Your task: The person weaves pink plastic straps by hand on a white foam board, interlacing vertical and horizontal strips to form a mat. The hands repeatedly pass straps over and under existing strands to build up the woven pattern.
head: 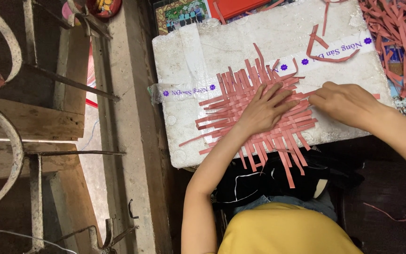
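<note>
While the left hand (264,110) lies flat and open, pinning the woven mat (254,110) on the foam box (189,56), the right hand (341,101) pinches a pink strip (313,93). Keeping the weave pressed seems wise, so the strip slides in tight.

surface: white foam box lid (222,37), taped w/ clear strip
on it: my woven mat of pink strips (240,101), centre-front
also: loose curled pink strip (327,51), far right
</note>
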